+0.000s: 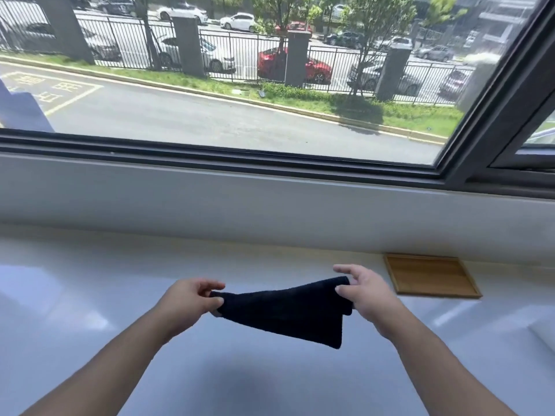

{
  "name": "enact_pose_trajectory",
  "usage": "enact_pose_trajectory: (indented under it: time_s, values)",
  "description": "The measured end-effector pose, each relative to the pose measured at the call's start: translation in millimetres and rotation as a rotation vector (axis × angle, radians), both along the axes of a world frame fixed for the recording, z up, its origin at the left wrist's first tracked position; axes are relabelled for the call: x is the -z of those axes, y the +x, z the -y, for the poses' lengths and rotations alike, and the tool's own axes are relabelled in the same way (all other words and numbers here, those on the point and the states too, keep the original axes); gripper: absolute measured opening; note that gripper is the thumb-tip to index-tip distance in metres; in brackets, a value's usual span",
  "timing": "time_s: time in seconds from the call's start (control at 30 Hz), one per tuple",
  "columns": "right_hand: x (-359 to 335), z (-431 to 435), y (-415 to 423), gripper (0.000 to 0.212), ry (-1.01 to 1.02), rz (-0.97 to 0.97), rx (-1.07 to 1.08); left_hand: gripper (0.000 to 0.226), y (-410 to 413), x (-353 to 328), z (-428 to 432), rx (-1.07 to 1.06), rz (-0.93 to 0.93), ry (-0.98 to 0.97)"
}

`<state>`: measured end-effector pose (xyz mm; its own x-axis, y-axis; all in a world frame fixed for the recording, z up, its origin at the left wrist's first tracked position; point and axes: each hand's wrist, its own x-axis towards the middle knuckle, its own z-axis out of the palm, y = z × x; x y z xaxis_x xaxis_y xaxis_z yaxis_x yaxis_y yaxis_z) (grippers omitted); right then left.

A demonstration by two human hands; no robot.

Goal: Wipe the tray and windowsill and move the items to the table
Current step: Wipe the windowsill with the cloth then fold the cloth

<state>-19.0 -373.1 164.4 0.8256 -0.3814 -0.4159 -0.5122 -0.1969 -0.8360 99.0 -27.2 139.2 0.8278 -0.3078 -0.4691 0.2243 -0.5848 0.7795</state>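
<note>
A: While both bare forearms reach in from the bottom of the frame, the left hand (pixel 192 298) pinches one end of a dark cloth (pixel 285 310) btwn thumb & fingertips, center frame.

B: And the right hand (pixel 365 294)?

A: It grips the cloth's opposite end, thumb & lower fingers closed on the fabric, index finger lifted free. The cloth is stretched btwn the two hands, folded, w/ a corner hanging down toward lower center; it hangs above the white windowsill (pixel 90 280), not touching it.

B: Where's the tray?

A: The wooden tray (pixel 432 279) lies flat on the sill at right of center, just beyond the right hand, close to the back wall, nothing on it.

B: Background?

A: A large window (pixel 240 85) w/ a dark frame fills the upper half; road, fence & parked cars outside.
</note>
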Motion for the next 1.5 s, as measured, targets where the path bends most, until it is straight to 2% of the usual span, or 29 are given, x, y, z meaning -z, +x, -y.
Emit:
enact_pose_trajectory:
  time_s: [0.1,0.17,0.23,0.3,0.37,0.43,0.5,0.6,0.7,0.83,0.9,0.93,1.0,1.03,1.1,1.2,1.27,1.3,1.37,1.43,1.5]
  values:
    - [-11,-5,-7,0.017,-0.366,-0.124,-0.180,0.011,14,-11,-1,0.166,0.236,0.311]
    - [-8,-12,-14,0.010,-0.477,-0.187,-0.244,0.014,21,-15,-1,0.171,0.378,0.400]
    - [-6,-16,-18,0.009,-0.353,-0.142,-0.211,0.016,29,-18,0,0.115,0.388,0.298]
    - [-10,-15,-18,0.016,-0.024,-0.011,-0.089,0.017,37,-24,-2,0.015,0.296,0.083]
    - [-21,-17,-13,0.015,0.284,0.123,0.038,0.018,43,-37,-1,-0.046,0.249,-0.079]
    - [-36,-21,-5,0.014,0.412,0.178,0.146,0.019,46,-53,5,-0.078,0.222,-0.177]
    - [-45,-26,4,0.013,0.403,0.161,0.235,0.017,47,-66,19,-0.134,0.214,-0.193]
    - [-47,-46,18,0.012,0.378,0.116,0.275,0.015,35,-81,44,-0.162,0.220,-0.110]
    - [-38,-82,28,0.018,0.410,0.117,0.121,0.013,7,-87,77,-0.077,0.044,-0.215]
    - [-26,-111,32,0.047,0.538,0.181,-0.176,0.004,-16,-83,100,-0.012,0.046,-0.182]
    - [-21,-109,33,0.050,0.473,0.213,-0.149,0.012,-17,-82,97,0.040,-0.037,-0.244]
    - [-18,-107,34,0.043,0.432,0.226,-0.109,0.018,-17,-80,93,0.057,-0.058,-0.285]
    - [-19,-103,36,0.028,0.422,0.219,-0.066,0.027,-16,-77,83,-0.011,-0.007,-0.359]
    - [-23,-102,36,0.028,0.436,0.200,-0.063,0.031,-14,-73,79,-0.075,0.046,-0.365]
    - [-32,-101,36,0.034,0.517,0.168,-0.085,0.046,-6,-60,67,-0.162,0.083,-0.351]
    - [-46,-91,35,0.039,0.724,0.228,-0.160,0.069,1,-46,59,-0.040,-0.137,-0.393]
    - [-45,-84,36,0.035,0.814,0.290,-0.147,0.061,5,-39,58,0.087,-0.314,-0.488]
    - [-42,-80,37,0.034,0.836,0.298,-0.094,0.053,5,-37,60,0.099,-0.338,-0.521]
    - [-30,-73,39,0.029,0.815,0.261,0.041,0.046,5,-31,69,-0.004,-0.283,-0.515]
    - [-10,-68,37,0.029,0.742,0.179,0.087,0.040,6,-22,79,-0.131,-0.163,-0.438]
    - [10,-67,35,0.042,0.633,0.083,0.099,0.030,5,-8,86,-0.212,-0.092,-0.389]
